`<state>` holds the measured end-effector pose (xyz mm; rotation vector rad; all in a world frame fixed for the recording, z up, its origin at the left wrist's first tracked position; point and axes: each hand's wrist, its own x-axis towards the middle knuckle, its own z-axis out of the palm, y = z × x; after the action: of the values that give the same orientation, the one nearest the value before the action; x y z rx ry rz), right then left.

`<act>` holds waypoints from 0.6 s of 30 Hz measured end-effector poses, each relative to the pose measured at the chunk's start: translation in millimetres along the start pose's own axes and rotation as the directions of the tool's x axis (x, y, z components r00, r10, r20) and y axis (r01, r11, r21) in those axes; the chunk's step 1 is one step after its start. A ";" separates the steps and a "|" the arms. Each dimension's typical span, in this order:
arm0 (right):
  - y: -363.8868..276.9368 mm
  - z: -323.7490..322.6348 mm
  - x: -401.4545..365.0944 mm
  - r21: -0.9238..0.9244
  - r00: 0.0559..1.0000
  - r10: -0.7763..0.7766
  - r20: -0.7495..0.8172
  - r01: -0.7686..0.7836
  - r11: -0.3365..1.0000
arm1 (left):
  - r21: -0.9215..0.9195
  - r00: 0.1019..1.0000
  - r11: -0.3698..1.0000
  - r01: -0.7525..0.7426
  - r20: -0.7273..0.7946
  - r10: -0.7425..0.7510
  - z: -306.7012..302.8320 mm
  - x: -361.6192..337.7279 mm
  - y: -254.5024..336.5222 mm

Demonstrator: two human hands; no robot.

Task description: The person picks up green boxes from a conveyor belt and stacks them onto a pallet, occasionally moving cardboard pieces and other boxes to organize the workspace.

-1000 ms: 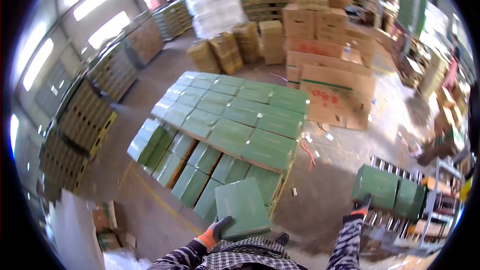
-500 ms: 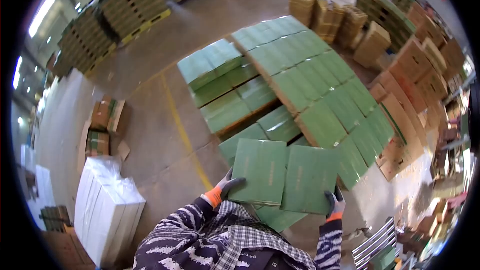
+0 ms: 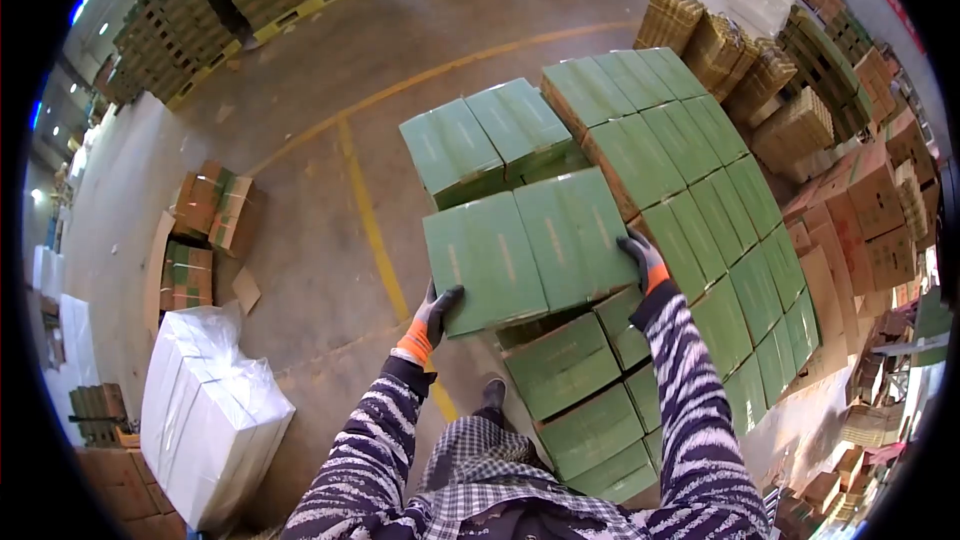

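Two green cardboard boxes (image 3: 530,248) sit side by side between my hands, above the lower part of a stack of green boxes. My left hand (image 3: 437,312), in a grey glove with an orange cuff, presses the near left corner of the pair. At the right side of the pair, my gloved right hand (image 3: 640,258) grips the other box. Just beyond them lie two more green boxes (image 3: 485,135), their tops level with each other. Below and nearer to me, several green boxes (image 3: 585,395) are stacked. The undersides of the held boxes are hidden.
A taller block of green boxes (image 3: 690,165) stands close on the right. To the left are a plastic-wrapped white stack (image 3: 205,410) and brown cartons (image 3: 210,210). Yellow floor lines (image 3: 365,210) run past the stack. Brown cartons (image 3: 860,200) crowd the far right.
Both hands have carried the two green boxes forward, away from my body, over the stack. My arms are now stretched out, and the view has shifted; lower boxes and my foot now show.
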<state>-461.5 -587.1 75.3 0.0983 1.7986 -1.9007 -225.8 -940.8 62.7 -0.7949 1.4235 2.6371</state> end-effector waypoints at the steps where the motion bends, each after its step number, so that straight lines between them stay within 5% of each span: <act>1: 4.6 2.6 29.6 -0.003 1.000 0.002 -0.003 -0.002 1.000 | -0.028 1.000 1.000 0.005 0.002 -0.005 -3.7 13.9 0.8; 3: 26.3 4.9 94.8 -0.382 0.984 -0.169 -0.047 0.139 0.914 | -0.091 0.999 0.996 -0.011 -0.036 0.008 -10.8 46.6 -12.4; 4: -2.0 29.6 92.6 -0.812 0.985 -0.080 -0.155 -0.080 0.578 | -0.151 0.997 0.988 -0.030 -0.076 0.018 -14.7 65.9 -24.4; 6: 18.8 65.4 106.3 -0.992 0.966 -0.248 -0.075 -0.097 -0.077 | -0.203 0.994 0.977 -0.057 -0.106 0.036 -14.6 95.2 -43.1; 8: 29.1 105.0 95.3 -0.968 0.924 -0.325 -0.199 -0.237 -0.081 | -0.177 0.964 0.983 -0.039 -0.264 -0.009 -5.3 111.9 -52.4; 10: 55.7 103.0 88.3 -0.987 0.835 -0.536 -0.122 -0.157 -0.020 | -0.281 0.972 0.960 -0.019 -0.230 -0.048 -4.4 111.7 -59.2; 13: 62.7 122.5 32.0 -0.991 0.825 -0.552 -0.121 -0.134 0.017 | -0.082 0.966 0.977 -0.197 -0.185 0.179 -20.2 127.2 -77.3; 15: 73.9 128.8 16.9 -0.988 0.890 -0.429 -0.156 -0.139 0.071 | -0.410 0.974 0.912 -0.033 -0.218 -0.062 -16.1 128.6 -72.9; 18: 80.7 124.8 27.9 -0.991 0.880 -0.457 -0.129 -0.099 0.090 | -0.459 0.978 0.888 0.023 -0.172 -0.114 -12.7 130.5 -69.0</act>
<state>-415.9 -713.2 5.3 -0.2624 3.1614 -0.2605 -315.1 -937.1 -55.4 -1.1458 0.7748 2.9420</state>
